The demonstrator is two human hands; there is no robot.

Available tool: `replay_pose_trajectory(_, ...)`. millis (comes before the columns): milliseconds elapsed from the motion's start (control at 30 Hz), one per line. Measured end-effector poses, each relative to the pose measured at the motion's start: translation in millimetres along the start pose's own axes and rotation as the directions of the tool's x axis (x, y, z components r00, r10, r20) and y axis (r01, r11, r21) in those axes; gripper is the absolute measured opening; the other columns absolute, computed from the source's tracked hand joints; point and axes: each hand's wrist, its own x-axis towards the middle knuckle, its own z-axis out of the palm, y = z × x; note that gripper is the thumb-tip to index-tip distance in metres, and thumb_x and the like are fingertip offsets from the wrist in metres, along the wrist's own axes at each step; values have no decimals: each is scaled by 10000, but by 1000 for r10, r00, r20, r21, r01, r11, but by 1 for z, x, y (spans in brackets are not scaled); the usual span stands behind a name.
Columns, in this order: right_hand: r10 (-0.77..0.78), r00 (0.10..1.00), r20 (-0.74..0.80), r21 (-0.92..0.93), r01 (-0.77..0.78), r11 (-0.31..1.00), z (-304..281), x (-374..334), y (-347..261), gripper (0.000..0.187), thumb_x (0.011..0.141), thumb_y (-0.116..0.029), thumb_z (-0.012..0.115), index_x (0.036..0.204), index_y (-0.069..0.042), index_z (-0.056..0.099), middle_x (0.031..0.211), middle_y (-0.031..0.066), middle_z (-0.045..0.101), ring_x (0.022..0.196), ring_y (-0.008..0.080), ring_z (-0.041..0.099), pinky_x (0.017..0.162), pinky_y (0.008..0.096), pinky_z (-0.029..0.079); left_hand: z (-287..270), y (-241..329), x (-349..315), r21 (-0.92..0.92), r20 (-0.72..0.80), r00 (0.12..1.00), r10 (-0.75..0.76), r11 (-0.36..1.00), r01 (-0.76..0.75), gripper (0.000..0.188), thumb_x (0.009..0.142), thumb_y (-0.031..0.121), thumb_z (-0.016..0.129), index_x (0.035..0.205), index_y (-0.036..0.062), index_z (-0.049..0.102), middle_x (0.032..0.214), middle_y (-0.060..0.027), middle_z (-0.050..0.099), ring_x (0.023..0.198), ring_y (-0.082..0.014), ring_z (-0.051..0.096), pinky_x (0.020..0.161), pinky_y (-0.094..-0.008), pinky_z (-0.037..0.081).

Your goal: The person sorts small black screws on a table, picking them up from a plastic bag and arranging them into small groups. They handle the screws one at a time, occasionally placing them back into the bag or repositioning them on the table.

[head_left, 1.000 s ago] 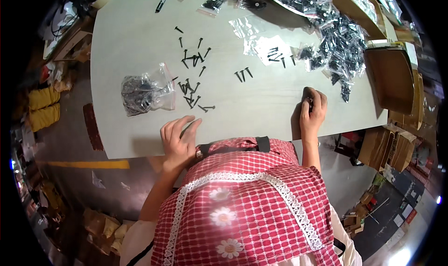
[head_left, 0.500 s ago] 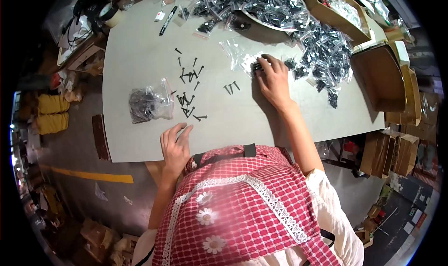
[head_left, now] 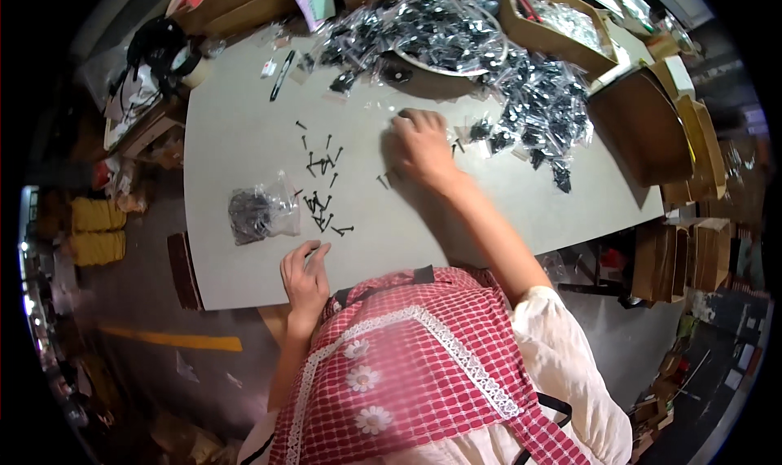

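My right hand (head_left: 425,149) is over the middle of the table, its fingers curled down beside some thin clear plastic (head_left: 380,105). What its fingertips hold, if anything, is hidden beneath them. Close to its wrist lie a few dark screws (head_left: 458,147), and others (head_left: 383,181) are on its left side. My left hand (head_left: 305,279) rests at the near table edge, fingers apart and holding nothing. Just beyond it, many loose dark screws (head_left: 319,202) are scattered on the table. To their left sits a clear bag full of dark screws (head_left: 251,215).
A large heap of small filled bags (head_left: 542,110) spreads across the far and right side, around a round tray (head_left: 448,72). Cardboard boxes (head_left: 643,127) stand at the right edge. A black marker (head_left: 283,75) lies at the far left of the grey table (head_left: 220,139).
My right hand has moved left, away from the dark screws it was on, which now lie near its wrist. My left hand stays by the table edge. The whole view has shifted slightly.
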Motion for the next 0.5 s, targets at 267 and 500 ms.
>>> replay_pose_trajectory(267, -27, 982, 188, -485, 116, 867, 83, 72, -34, 178, 841, -178, 630, 880, -75, 769, 892, 120, 693, 932, 292, 649, 862, 492, 468, 3, -8, -6, -74, -13, 1000, 17, 997, -18, 336, 894, -37, 626, 1174, 92, 757, 1212, -116, 669, 1143, -349, 591, 1016, -471, 449)
replay_pose_trajectory(500, -17, 995, -93, 95, 26, 995, 25, 52, -15, 176, 805, -251, 733, 823, -80, 698, 860, 119, 684, 879, 326, 661, 845, 504, 478, -9, 8, 23, -279, -6, 981, -194, 942, 185, 411, 883, -28, 619, 1279, 51, 695, 1380, -170, 589, 1284, -364, 530, 1102, -476, 411)
